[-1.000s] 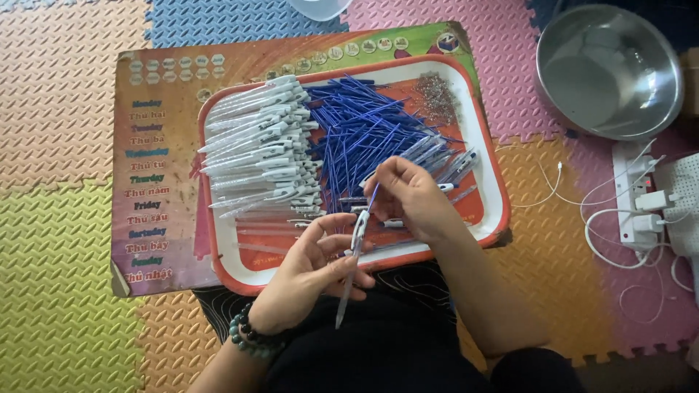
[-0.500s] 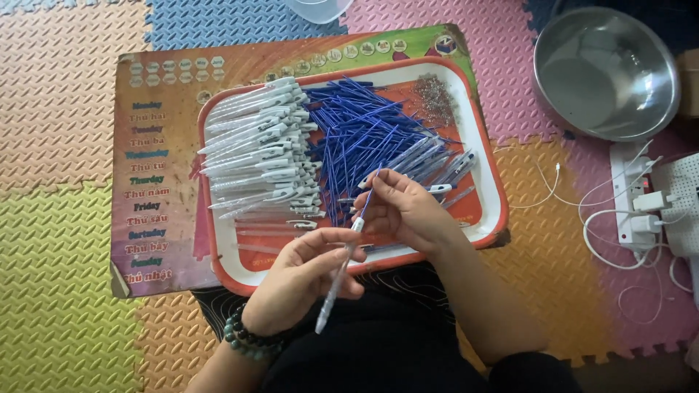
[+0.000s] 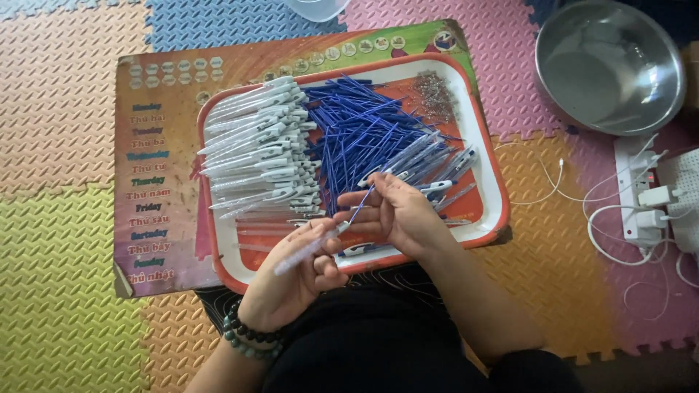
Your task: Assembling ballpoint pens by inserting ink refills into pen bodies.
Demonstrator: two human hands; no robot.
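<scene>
My left hand (image 3: 291, 280) grips a clear pen barrel (image 3: 309, 247) over the tray (image 3: 489, 153); my right hand (image 3: 397, 215) pinches a blue refill (image 3: 362, 206) at its mouth. I judge insertion underway, needing steady alignment.

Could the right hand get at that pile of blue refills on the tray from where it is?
Probably yes. The right hand hovers over the tray just beside the blue refills, with nothing between them, though its fingers already pinch one refill.
</scene>
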